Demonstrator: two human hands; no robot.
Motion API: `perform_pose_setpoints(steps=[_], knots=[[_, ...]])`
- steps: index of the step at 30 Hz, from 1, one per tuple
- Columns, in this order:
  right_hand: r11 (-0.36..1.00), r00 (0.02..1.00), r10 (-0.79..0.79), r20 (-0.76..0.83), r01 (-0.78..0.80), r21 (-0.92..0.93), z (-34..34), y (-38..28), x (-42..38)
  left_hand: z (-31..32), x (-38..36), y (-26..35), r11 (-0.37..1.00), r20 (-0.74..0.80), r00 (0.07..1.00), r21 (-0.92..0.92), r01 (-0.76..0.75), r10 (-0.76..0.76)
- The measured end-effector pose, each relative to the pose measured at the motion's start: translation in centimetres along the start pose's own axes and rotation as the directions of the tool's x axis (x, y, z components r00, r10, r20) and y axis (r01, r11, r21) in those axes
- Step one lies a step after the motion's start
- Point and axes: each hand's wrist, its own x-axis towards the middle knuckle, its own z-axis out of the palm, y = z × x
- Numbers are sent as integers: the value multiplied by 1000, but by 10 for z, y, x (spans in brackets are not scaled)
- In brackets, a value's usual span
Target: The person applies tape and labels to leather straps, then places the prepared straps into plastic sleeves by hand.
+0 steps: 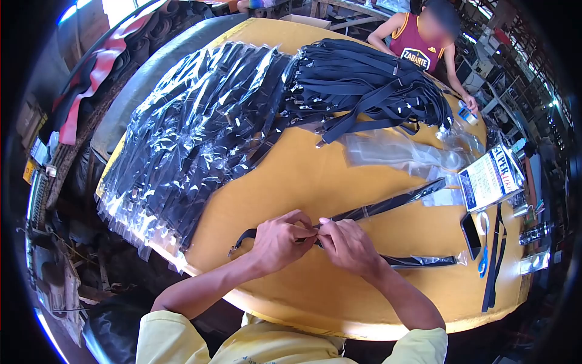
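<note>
My left hand [280, 241] and my right hand [348, 246] meet above the yellow table, both closed in a pinch on a black strap [244, 235]. A bent end of the strap with a small metal clip [232, 250] sticks out left of my left hand. The exact spot between my fingertips is partly hidden. Beyond my right hand, a black strap in a clear plastic sleeve [394, 201] runs up to the right. Another sleeved strap [421, 261] lies beside my right wrist.
Sleeved straps [188, 133] cover the table's left; loose black straps [364, 85] are heaped at the back. Clear plastic sleeves [400, 151], a printed white package [490, 180], a phone [470, 237] and cut straps [496, 261] lie right. Another person [418, 48] stands at the far edge.
</note>
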Motion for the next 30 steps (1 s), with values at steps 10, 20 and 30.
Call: perform_pose_setpoints(steps=[10,20,30], knots=[[938,971,237,-34,-220,269,-2,-8,0,4,4,-4,995,-62,993,29,-97,99],[912,949,311,50,-313,265,-9,-14,6,3,6,-6,968,-47,969,83,-237,241],[996,998,22,64,-17,-84,-2,-9,6,-7,-2,-15,963,5,976,-166,-213,217]])
